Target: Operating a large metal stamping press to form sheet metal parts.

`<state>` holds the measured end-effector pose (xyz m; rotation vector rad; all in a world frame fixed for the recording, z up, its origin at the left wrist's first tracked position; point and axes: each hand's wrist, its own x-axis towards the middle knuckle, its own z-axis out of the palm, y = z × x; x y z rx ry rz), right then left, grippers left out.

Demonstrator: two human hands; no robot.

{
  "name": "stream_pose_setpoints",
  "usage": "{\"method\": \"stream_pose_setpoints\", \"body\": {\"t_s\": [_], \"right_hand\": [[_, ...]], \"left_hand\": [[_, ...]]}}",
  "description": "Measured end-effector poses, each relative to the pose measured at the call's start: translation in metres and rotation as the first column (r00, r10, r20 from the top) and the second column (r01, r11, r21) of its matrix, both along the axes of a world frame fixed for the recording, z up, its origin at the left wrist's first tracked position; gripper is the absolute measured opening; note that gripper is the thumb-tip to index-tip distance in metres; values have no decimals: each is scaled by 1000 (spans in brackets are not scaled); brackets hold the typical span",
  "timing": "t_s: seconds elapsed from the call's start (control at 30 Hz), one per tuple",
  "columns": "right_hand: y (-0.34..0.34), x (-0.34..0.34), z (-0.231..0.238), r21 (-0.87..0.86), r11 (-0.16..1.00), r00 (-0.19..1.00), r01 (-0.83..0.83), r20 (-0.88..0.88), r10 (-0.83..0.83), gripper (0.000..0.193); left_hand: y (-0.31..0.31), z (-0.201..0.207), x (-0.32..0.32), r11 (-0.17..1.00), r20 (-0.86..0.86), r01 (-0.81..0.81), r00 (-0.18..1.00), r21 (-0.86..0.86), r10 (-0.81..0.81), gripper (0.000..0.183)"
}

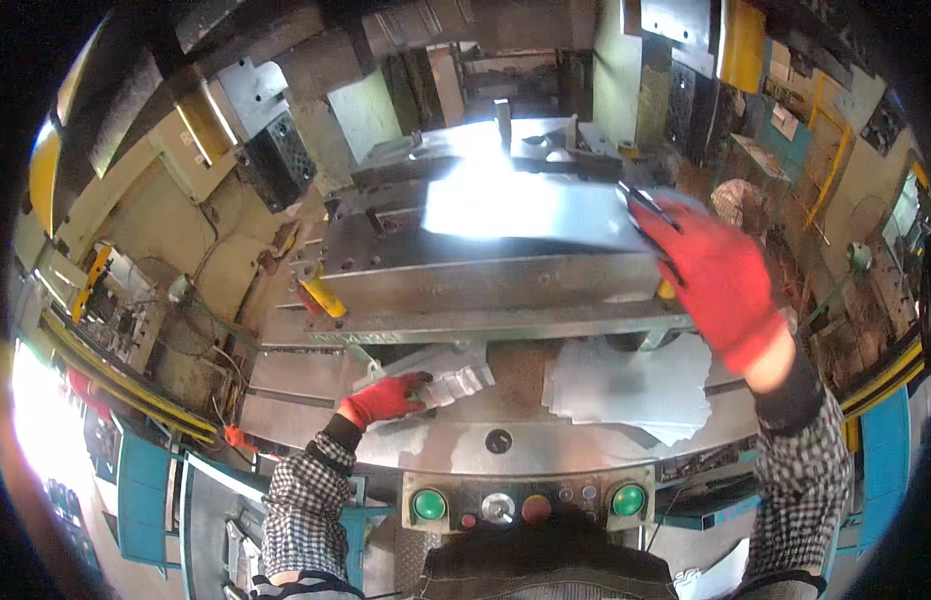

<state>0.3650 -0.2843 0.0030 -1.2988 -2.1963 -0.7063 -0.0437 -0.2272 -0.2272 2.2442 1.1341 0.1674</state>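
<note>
While left fingers [416, 385] hold a metal part [458, 385], right fingers [660, 224] grip a bright sheet [531, 212]

my red-gloved left hand [388, 400] holds a stepped silver metal part [460, 385]; my red-gloved right hand [716, 275] grips a slim dark tool [647, 205].

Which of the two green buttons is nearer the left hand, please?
The green button at the left end of the control panel; the right-end button sits farther from the left hand.
</note>
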Motion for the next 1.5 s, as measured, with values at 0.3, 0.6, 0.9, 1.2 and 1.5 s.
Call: {"method": "stream_pose_setpoints", "body": {"t_s": [0.3,0.6,0.9,1.2,1.5], "right_hand": [[210,-90,23,146,985,964,90,237,-123,19],[233,-118,-9,-6,997,968,80,239,-76,18],[196,-72,-23,-24,991,984,-130,123,132,49],[67,-66,-33,-93,902,897,-422,-189,401,55],[-140,107,-322,-996,73,912,-48,-73,-404,69]], "left_hand": [[66,219,58,374,222,-268,962,888,161,63],[225,237,46,565,-75,6,992,825,98,25],[229,216,57,478,-82,77,997,875,-9,32],[150,204,19,532,145,-146,988,834,43,53],[-176,-150,-123,314,469,-939,216,-141,857,80]]}}
